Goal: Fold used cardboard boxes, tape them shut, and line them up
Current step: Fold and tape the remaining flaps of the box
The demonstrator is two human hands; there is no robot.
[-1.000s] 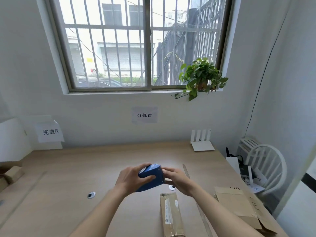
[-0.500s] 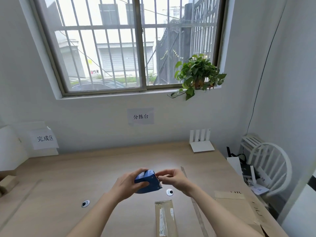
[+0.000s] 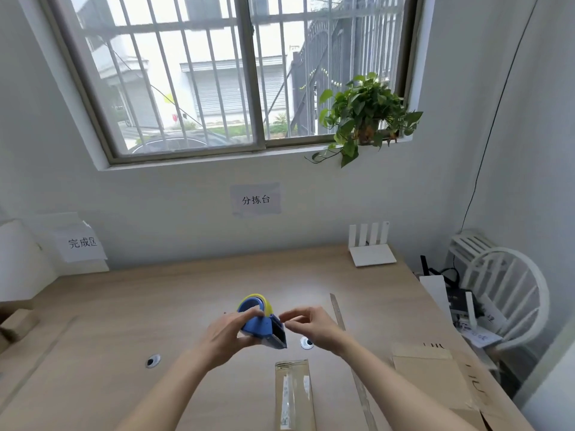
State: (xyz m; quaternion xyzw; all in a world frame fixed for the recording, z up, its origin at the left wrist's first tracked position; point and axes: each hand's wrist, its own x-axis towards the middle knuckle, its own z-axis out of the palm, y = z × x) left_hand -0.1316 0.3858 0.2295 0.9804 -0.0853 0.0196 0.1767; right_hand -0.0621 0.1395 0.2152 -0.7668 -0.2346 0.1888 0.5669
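Frame centre: left hand (image 3: pixel 228 332) wraps one blue tape dispenser (image 3: pixel 263 325), right hand (image 3: pixel 311 325) pinches fingertips beside it, contents unclear; one taped box (image 3: pixel 294 395) below, one flattened carton (image 3: pixel 435 377) lower right.

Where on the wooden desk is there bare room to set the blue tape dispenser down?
Bare: the wooden desk between the left round grommet and the back wall. Crowded: the narrow taped cardboard box, long ruler and flattened cardboard to the right.
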